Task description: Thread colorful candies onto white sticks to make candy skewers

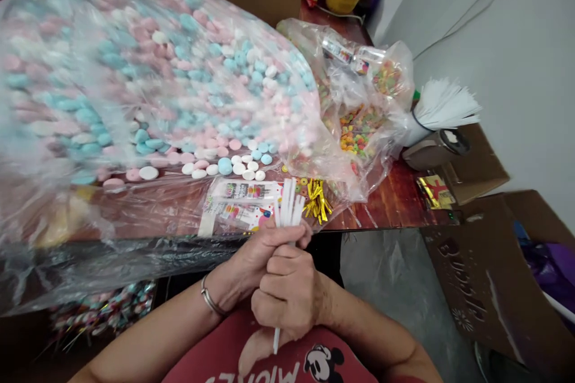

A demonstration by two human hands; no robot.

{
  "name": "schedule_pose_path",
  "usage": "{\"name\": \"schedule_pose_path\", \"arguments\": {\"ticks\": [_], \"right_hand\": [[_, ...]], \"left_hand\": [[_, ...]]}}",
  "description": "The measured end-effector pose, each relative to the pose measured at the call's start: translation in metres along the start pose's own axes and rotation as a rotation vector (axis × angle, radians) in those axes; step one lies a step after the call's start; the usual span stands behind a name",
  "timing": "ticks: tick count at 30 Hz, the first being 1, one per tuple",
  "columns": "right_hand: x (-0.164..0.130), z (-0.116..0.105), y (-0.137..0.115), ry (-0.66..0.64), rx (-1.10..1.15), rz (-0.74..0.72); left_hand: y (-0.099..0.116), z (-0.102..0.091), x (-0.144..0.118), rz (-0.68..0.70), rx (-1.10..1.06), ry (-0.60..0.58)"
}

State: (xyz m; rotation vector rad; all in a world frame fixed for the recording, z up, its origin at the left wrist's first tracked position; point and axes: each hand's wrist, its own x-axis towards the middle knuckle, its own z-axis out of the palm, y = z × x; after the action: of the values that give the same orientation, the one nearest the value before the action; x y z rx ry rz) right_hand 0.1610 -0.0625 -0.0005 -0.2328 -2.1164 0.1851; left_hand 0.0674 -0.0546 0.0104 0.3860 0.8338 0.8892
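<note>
1. The left hand [263,245] has its fingers curled round a bundle of white sticks [288,206], thumb across them.
2. The right hand [287,287] is folded into a tight fist just below, touching the left; a white end pokes out beneath it.
3. Both hands sit on the near side of the table [395,197]; the upper stick ends overlap its front edge in view, between printed packets [245,191] and gold ties [318,200].
4. Beyond, a bag of pastel sweets [179,72] crowds the left, its plastic draping over the edge.
5. Rightward, grey floor [386,275] opens toward a cardboard box [476,287].
</note>
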Motion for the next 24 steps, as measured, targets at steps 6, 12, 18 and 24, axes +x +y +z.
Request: {"name": "schedule_pose_path", "arguments": {"ticks": [6, 12, 18, 24], "right_hand": [[-0.008, -0.02, -0.009, 0.139, -0.208, 0.071], [-0.02, -0.018, 0.0, 0.227, -0.513, 0.281], [-0.021, -0.011, 0.009, 0.306, -0.454, 0.307], [-0.029, -0.006, 0.005, 0.173, -0.245, 0.266]], "left_hand": [[0.025, 0.005, -0.002, 0.359, -0.208, 0.187], [0.015, 0.02, -0.005, 0.318, -0.462, 0.052], [-0.001, 0.024, -0.003, 0.248, -0.519, 0.004], [-0.006, 0.011, -0.013, 0.235, -0.434, -0.041]]}}
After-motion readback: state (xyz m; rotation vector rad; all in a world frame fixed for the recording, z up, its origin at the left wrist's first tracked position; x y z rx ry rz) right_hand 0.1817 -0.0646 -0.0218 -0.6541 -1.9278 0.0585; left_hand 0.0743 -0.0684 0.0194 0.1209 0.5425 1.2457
